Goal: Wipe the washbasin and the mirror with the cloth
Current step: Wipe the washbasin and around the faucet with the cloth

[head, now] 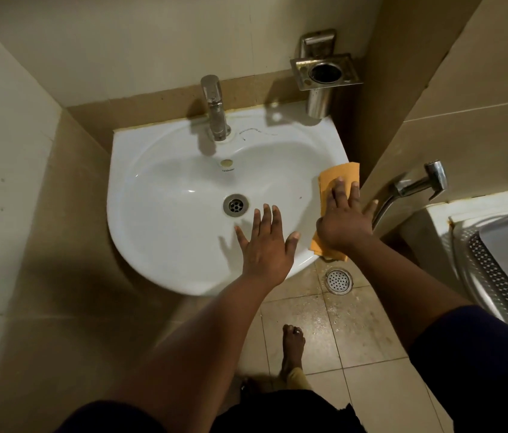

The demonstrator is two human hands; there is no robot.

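Observation:
A white washbasin [165, 195] is fixed to the tiled wall, with a chrome tap [215, 110] at its back and a metal drain [236, 205] in the bowl. An orange cloth [337, 175] lies folded over the basin's right rim. My right hand [345, 218] presses flat on the cloth with straight fingers. Over the front right of the bowl, my left hand [266, 242] is spread wide and holds nothing. No mirror is in view.
A steel tumbler holder [324, 73] hangs on the wall above the basin's back right corner. A hand spray [418, 185] sticks out at the right, beside a toilet cistern [496, 242]. A floor drain [338, 280] sits below the basin. My bare foot [292, 348] stands on the tiles.

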